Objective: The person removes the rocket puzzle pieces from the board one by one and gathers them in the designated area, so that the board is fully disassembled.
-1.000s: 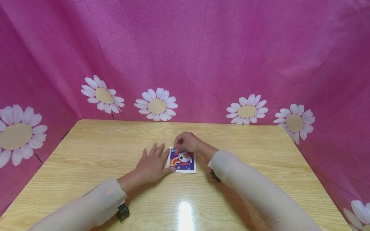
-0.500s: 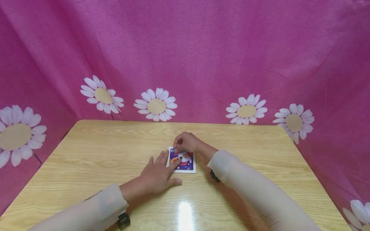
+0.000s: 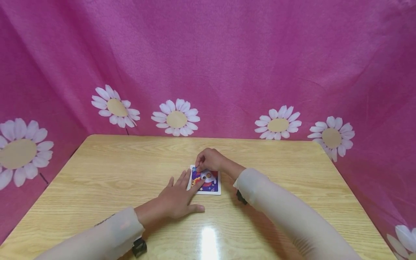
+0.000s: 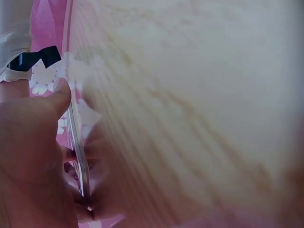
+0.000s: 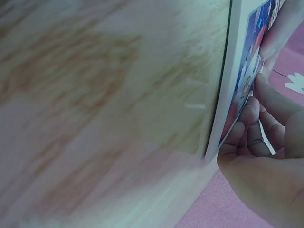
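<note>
A small white-framed picture board (image 3: pixel 212 186) lies flat on the table, showing a white rocket, orange flames and stars on purple. My left hand (image 3: pixel 177 198) is spread palm down at its left side. Its index finger reaches over the picture, and its thumb rests on the wood in front. At the far left part of the board, my right hand (image 3: pixel 209 159) has its fingers curled and grips the edge, thumb against the picture. The right wrist view shows these curled fingers (image 5: pixel 244 121) against the board (image 5: pixel 237 80). Whether a separate piece is between them is hidden.
The light wood table (image 3: pixel 276 159) reaches back to a pink curtain (image 3: pixel 224 65) printed with large white daisies. Dark wrist straps (image 3: pixel 139 247) show below the pale sleeves (image 3: pixel 279 206). A bright glare spot lies on the near tabletop.
My left hand has shifted slightly nearer and right; its thumb has left the board's near edge for the table, and its index finger now crosses the picture. My right hand has stayed in place.
</note>
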The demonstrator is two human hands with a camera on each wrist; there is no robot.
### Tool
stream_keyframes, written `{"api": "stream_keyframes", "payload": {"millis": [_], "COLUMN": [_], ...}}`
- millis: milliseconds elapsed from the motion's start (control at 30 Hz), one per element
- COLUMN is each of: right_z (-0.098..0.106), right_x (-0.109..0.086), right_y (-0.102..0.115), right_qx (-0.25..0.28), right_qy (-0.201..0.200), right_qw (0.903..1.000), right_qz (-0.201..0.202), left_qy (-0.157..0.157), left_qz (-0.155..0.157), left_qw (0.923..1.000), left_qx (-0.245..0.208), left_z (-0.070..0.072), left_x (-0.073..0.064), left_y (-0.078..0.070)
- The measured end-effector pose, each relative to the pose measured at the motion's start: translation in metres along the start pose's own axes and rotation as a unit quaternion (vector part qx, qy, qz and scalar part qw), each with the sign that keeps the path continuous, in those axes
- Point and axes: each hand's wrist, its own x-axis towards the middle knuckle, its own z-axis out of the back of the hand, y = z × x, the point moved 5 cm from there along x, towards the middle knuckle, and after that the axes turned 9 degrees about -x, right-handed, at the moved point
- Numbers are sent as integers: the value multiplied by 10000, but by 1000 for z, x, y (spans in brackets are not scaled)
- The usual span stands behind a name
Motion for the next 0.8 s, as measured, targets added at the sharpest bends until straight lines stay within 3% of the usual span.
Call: {"api": "stream_keyframes", "payload": {"millis": [500,800], "right_z": [5,4], "right_x": [2,5], "right_y": [13,10], "right_qx": [-838,-197], "right_qy": [180,543], "right_qw": [9963,9983], "right_qz": [-24,16], "left_qy": [144,143], "left_qz": [35,30], "left_qw": [9999,9998], "left_qx": [62,116], "left_z": [-2,-3], "left_x": [2,1], "left_y": [0,0]}}
